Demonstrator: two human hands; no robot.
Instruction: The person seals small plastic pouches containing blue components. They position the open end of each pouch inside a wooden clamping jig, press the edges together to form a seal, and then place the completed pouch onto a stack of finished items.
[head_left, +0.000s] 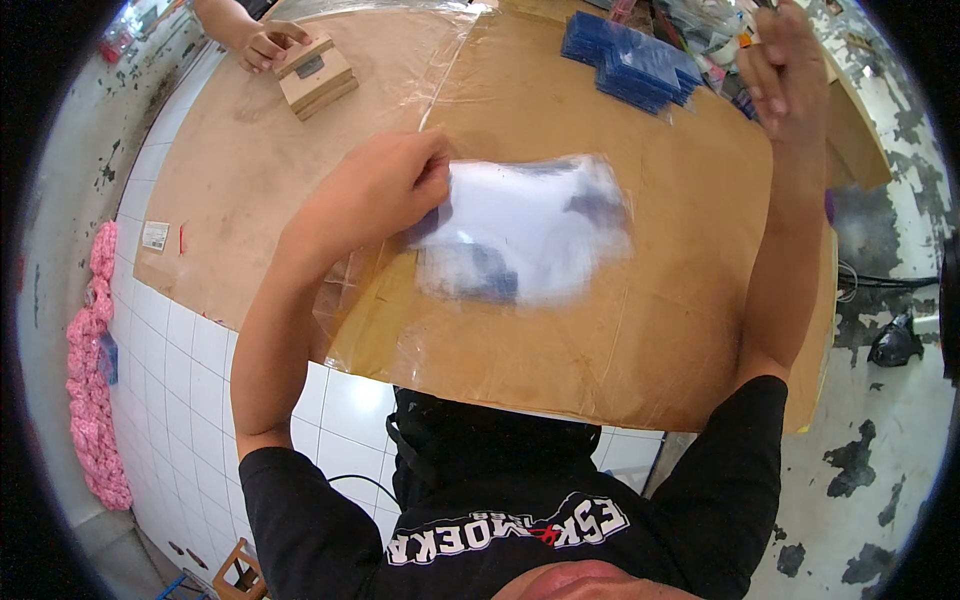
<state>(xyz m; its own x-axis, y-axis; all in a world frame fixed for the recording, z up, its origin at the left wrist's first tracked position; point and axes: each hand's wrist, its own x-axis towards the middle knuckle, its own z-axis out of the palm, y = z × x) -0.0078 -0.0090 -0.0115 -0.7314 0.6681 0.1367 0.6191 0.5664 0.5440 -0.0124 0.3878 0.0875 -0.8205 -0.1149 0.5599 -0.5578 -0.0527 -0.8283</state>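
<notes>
So the clear plastic sleeve with something white and dark blue inside (525,235) is smeared with motion blur, sitting just over the middle of the brown cardboard sheet covering the table (650,330); can't tell if it's resting on the cardboard or lifted a bit. Your left hand (385,185) has it pinched by its left edge, fingers curled tight on the plastic; your right hand (785,65) is up at the far right, well apart from the sleeve, fingers loosely curled, and I honestly can't tell whether it's got anything in it. Just left of that hand there's a stack of flat blue packets in clear wrap (630,60) at the far end of the cardboard; a loose clear plastic film (440,70) lies across the surface too. Far left corner: another person's hand (268,45) rests on a small tan cardboard box (315,75). Down the left side, a bumpy pink knitted thing (90,390) hangs beside the white tiled surface (200,370).
</notes>
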